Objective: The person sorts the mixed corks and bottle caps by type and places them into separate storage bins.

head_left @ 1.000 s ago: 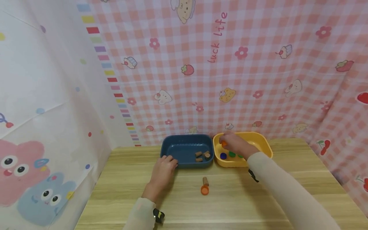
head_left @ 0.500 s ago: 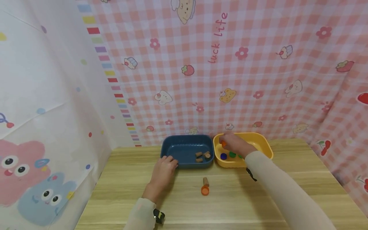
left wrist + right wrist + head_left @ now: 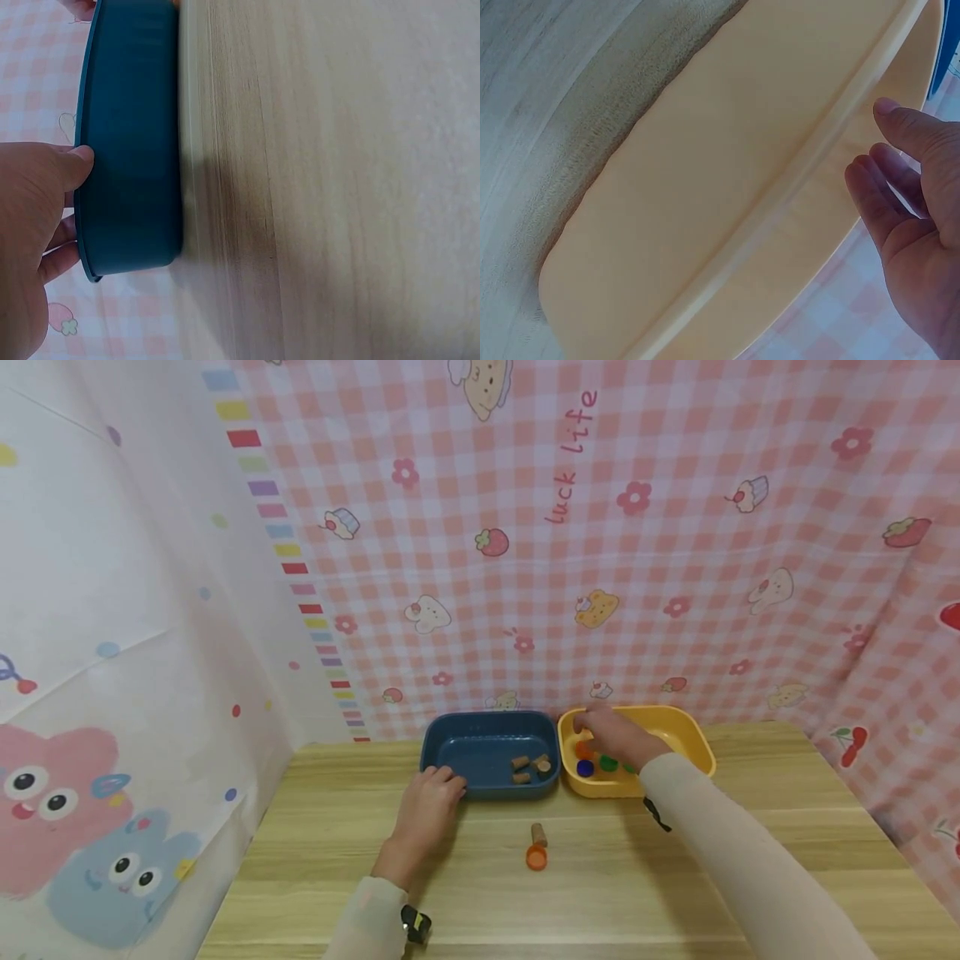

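Note:
My left hand (image 3: pixel 429 803) holds the near rim of a dark blue plastic tray (image 3: pixel 474 758); in the left wrist view its thumb presses the outer wall and the fingers go behind the rim. Over the yellow tray (image 3: pixel 671 723) is my right hand (image 3: pixel 613 732). Its fingers and thumb stand apart in the right wrist view, with nothing between them. Below those fingers, an orange bottle cap (image 3: pixel 583 750) lies in the yellow tray beside a blue cap (image 3: pixel 585 768) and a green cap (image 3: pixel 608 763). Several corks (image 3: pixel 521 762) lie at the blue tray's right end.
In front of the trays, a cork (image 3: pixel 538 835) and an orange cap (image 3: pixel 536 858) lie close together on the wooden table (image 3: pixel 480 902). The trays stand side by side near a pink checked cloth (image 3: pixel 450 568) hanging behind the table.
My right hand has let go of the orange cap, which now lies in the yellow tray, and its fingers have spread. My left hand stays at the blue tray.

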Available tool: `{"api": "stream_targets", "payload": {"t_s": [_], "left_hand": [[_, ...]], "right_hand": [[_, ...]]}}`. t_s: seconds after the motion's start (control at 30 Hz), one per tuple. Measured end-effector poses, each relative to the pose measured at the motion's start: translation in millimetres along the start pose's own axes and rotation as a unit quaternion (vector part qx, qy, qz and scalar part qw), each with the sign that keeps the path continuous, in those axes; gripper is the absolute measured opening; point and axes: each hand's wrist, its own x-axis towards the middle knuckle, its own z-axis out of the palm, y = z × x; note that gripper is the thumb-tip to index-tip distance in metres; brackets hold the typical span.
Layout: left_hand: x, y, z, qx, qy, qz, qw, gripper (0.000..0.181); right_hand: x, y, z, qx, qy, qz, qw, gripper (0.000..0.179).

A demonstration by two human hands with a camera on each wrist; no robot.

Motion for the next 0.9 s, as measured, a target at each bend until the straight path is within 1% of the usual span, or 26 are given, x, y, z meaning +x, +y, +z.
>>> {"api": "stream_targets", "payload": {"t_s": [0.13,0.37,0.47,0.63,0.83,0.9], "left_hand": [[0.2,0.7,0.1,-0.001,0.011,0.003,0.9999,0.005],[-0.5,-0.3,1.4,-0.005,0.009,0.001,0.9999,0.007],[-0.7,-0.5,2.1,-0.006,0.010,0.000,0.9999,0.004],[-0.5,-0.1,1.6,0.002,0.011,-0.001,0.9999,0.005],[-0.3,0.2,0.6,-0.004,0.008,-0.001,1.0000,0.005],[-0.1,0.2,0.5,-0.004,0.010,0.000,0.9999,0.006]], "right_hand": [[-1.3,0.1,-0.5,0.008,0.000,-0.002,1.0000,0.025],[-2.6,0.7,-1.5,0.019,0.000,0.006,0.9998,0.026],[-5.4,-0.2,-2.1,0.023,0.006,0.005,0.9997,0.027],[-12.1,-4.4,-3.4,0.022,0.014,-0.009,0.9996,0.028],[-23.5,-11.9,-6.1,0.023,0.037,-0.050,0.9978,0.028],[-28.0,-14.7,-7.8,0.033,0.043,-0.056,0.9970,0.027]]}}
